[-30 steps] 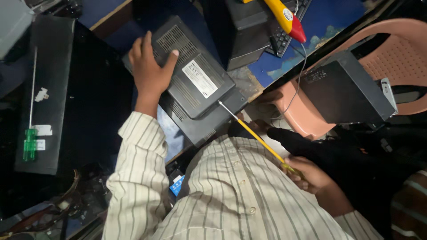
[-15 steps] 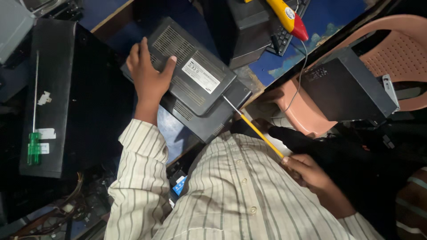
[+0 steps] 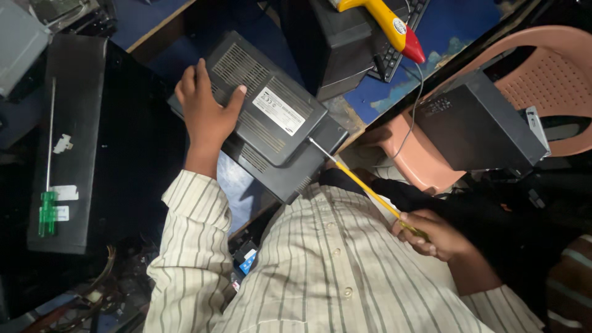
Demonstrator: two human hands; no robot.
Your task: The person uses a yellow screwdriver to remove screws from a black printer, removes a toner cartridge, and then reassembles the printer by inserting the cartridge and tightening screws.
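Note:
A dark grey monitor (image 3: pixel 271 117) lies back-side up on my lap, with a white label on its raised rear housing. My left hand (image 3: pixel 206 114) rests flat on the left part of that housing, fingers spread. A long screwdriver (image 3: pixel 364 185) with a yellow shaft and handle is gripped in my right hand (image 3: pixel 431 234) at the lower right. Its metal tip touches the monitor's back near the right edge of the housing. My striped shirt fills the lower middle of the view.
A green-handled screwdriver (image 3: pixel 46 179) lies on a black flat case (image 3: pixel 80 92) at the left. A yellow and red tool (image 3: pixel 388 24) lies over a keyboard on the blue desk. A black box (image 3: pixel 475 129) sits on a pink plastic chair (image 3: pixel 542 80) at the right.
The monitor and my left hand sit slightly higher and to the left in the view. The screwdriver tip has stayed against the monitor's back, and my right hand keeps its grip.

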